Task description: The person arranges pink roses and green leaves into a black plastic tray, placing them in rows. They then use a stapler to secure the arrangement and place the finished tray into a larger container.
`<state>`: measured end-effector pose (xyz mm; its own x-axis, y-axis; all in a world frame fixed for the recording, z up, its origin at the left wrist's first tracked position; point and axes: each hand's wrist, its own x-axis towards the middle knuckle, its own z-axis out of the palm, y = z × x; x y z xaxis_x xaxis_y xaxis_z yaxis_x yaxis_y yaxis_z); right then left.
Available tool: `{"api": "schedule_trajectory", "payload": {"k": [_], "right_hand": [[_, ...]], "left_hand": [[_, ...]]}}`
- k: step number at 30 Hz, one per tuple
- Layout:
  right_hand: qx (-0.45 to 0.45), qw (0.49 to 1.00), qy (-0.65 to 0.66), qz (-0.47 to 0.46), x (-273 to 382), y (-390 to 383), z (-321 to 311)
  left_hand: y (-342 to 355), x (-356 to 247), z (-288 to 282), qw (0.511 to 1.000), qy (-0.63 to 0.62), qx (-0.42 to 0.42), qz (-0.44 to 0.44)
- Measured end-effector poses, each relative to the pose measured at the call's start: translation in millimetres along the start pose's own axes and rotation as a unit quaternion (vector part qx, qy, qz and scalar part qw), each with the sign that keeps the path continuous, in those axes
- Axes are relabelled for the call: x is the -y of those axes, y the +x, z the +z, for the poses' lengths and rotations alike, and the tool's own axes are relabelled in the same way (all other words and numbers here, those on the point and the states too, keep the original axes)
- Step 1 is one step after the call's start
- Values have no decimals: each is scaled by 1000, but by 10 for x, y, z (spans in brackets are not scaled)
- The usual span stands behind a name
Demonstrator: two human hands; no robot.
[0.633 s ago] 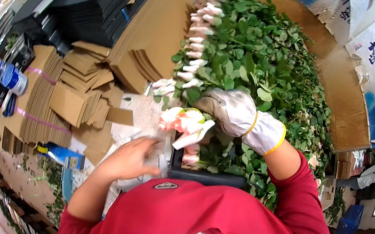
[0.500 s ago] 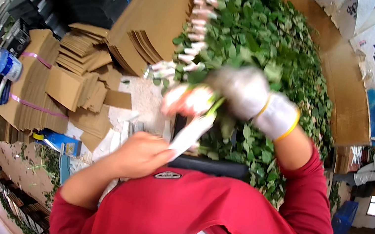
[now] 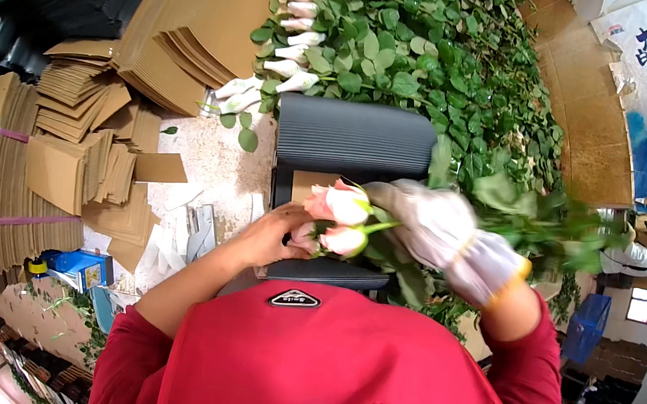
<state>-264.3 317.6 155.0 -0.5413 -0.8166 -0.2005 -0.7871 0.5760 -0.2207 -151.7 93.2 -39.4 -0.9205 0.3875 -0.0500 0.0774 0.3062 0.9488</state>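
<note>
My right hand [image 3: 432, 225], in a whitish knit glove with a yellow cuff edge, is closed around green rose stems just behind the flower heads. Their leafy ends [image 3: 529, 212] trail off to the right, smeared by motion. Pink roses [image 3: 338, 202] point left from the glove. My bare left hand [image 3: 270, 236] curls its fingers about the lowest pink rose [image 3: 305, 238]; part of that bloom is hidden. Both hands are over a dark stand with a ribbed grey pad [image 3: 356, 140] at its far side and another [image 3: 332, 274] close to my red apron.
Beyond the stand lies a thick bed of leafy stems [image 3: 444, 59], with a row of white-wrapped rose heads [image 3: 299, 20] along its left edge. Stacked cardboard [image 3: 45, 162] fills the left. A metal stapler-like tool [image 3: 201, 231] and a blue box [image 3: 82, 270] lie nearby.
The white wrap that my left hand held is gone from it, and that hand is now at the roses. My right hand has come down nearer me. The ribbed stand shows more fully.
</note>
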Motion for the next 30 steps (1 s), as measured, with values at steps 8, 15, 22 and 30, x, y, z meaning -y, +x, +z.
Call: {"api": "schedule_trajectory", "payload": {"k": [8,15,22,30], "right_hand": [[88,980,174,39,-383,280,1282],[-17,975,217,-32,-475,123,677],[4,998,-25,-49,-343,478,1281],[-51,994,-38,-90,-349,437,1235]], "left_hand": [[-29,36,-59,985,127,-81,81],[3,164,-20,995,55,-68,55],[19,141,29,989,89,-120,25],[243,162,-256,987,110,-71,96]]}}
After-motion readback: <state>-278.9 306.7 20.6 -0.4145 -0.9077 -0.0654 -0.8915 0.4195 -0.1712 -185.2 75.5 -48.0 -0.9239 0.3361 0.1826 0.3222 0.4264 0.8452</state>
